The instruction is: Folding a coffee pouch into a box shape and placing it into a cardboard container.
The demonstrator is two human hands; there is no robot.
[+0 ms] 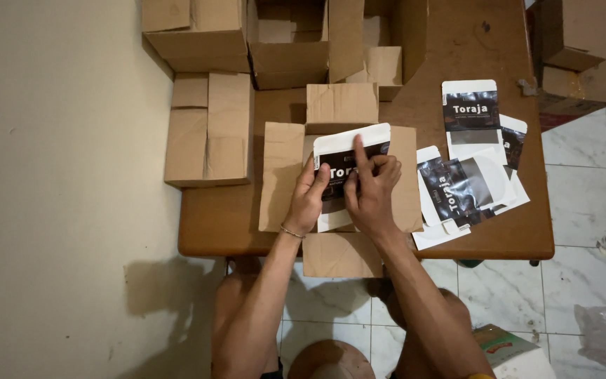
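In the middle of the frame both hands work on a flat black-and-white printed carton blank (348, 158), which lies over an opened brown cardboard box (282, 175) with its flaps spread on the brown wooden surface (226, 224). The left hand (308, 200) grasps the blank's left edge, thumb on top and fingers curled beneath it. The right hand (372, 193) presses on the blank with its index finger stretched up toward the white top flap while the other fingers curl in against the printed face; it pinches rather than lies loose, though how firmly cannot be told. The blank looks flat or only part folded, so by this view it is not yet formed into a box. To the right of the hands, in the centre right of the frame, a loose stack of flat printed blanks (461, 189) waits on the surface, and one more flat blank (470, 116) lies apart above it, so several pieces appear untouched. No finished printed carton can be seen anywhere. Across the upper part of the frame stand open brown boxes (289, 49), and a closed flat brown box (208, 130) lies at the left edge of the surface. Below, the person's knees show above a pale tiled floor (583, 203).
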